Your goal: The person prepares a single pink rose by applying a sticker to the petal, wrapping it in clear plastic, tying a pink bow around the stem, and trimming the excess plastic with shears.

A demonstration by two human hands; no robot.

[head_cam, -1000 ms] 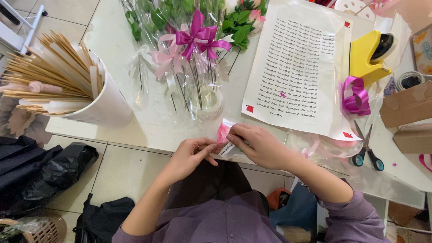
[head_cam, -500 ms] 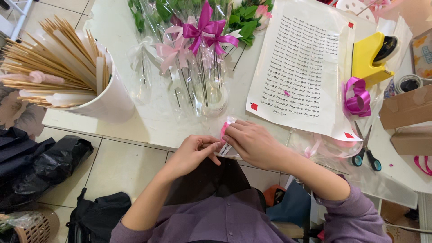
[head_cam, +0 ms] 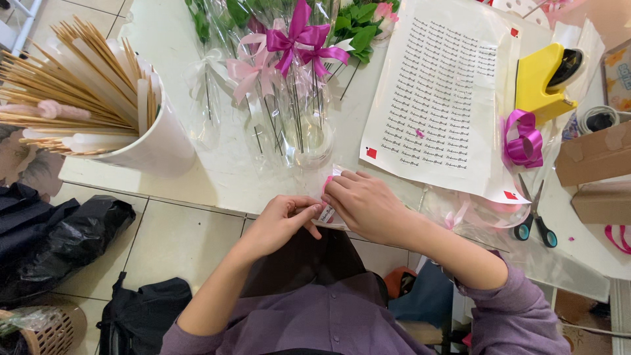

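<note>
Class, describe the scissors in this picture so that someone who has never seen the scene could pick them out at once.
Start at the large white printed sheet on the white table. Just past its lower right corner, by the small red square, the scissors lie on clear wrapping. Their teal handle loops and dark blades set them apart from the magenta ribbon coil and the yellow tape dispenser above them.

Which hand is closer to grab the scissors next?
The right hand. It is on the same side as the scissors, which lie on the table just beyond that forearm. The left hand would have to cross over. Both are pinching a small pink-and-white piece.
</note>
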